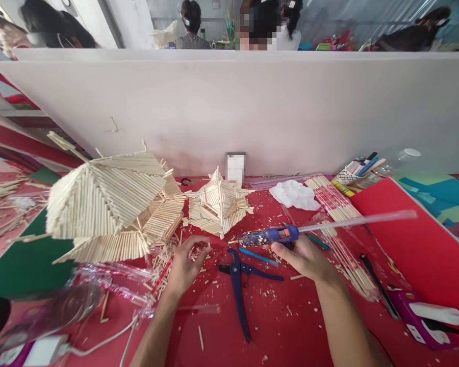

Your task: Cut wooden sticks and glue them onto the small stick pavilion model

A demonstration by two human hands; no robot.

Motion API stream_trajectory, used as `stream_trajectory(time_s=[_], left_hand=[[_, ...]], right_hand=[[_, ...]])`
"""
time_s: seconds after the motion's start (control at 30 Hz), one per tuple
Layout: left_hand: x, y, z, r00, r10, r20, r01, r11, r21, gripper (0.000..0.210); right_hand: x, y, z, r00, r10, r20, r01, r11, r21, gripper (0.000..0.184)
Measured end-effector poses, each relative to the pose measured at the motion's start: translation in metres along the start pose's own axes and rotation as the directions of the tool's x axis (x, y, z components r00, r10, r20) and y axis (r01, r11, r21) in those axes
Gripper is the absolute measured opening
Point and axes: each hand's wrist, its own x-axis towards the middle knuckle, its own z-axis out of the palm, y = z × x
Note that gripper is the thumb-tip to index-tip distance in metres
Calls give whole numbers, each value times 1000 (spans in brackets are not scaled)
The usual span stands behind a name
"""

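My right hand point(306, 257) is closed round a blue hot glue gun point(263, 236). Its nozzle points left, and a long clear glue stick point(359, 220) juts from its back. My left hand point(189, 262) pinches what looks like a short piece of wooden stick point(209, 246) between thumb and finger. Just beyond the hands stands a small pointed roof model point(219, 201) built of thin wooden sticks. To its left is a larger stick-built roof model point(103, 193) with stacked tiers. Between my forearms lie blue-handled cutters point(237, 290) and a blue pen point(258, 256).
Stick offcuts and plastic wrappers point(115, 280) litter the red table. Bundled wooden sticks point(332, 199), a crumpled white tissue point(294, 194) and a pen holder point(348, 176) are on the right. A clear bottle point(61, 311) lies front left near a white cable point(103, 339). A white partition point(229, 107) closes the back.
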Motion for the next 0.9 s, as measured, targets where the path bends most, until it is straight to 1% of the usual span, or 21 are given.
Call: stream_trajectory(time_s=[0.07,0.13,0.2,0.33,0.53,0.9], left_hand=[[0,1,0,1000,15,-17,-14,1000,14,13],[-1,3,-1,1000,18,-25,-17,1000,19,12],[-1,4,0,1000,13,-28,-12,1000,14,12],[-3,6,2,998,4,-55,-4,1000,-2,13],[-3,9,4,996,36,-88,-38,999,-24,13],[-5,9,4,996,35,-80,-35,999,-1,14]], right_hand=[[11,-15,0,999,-39,34,42,994,-99,46],[21,-25,2,998,-64,27,67,981,-181,46],[27,-30,4,997,-73,12,73,971,-227,46],[33,-31,7,998,-64,9,65,966,-250,47],[36,-32,9,999,-53,-8,49,960,-275,49],[37,-28,11,999,-34,-2,32,960,-280,47]])
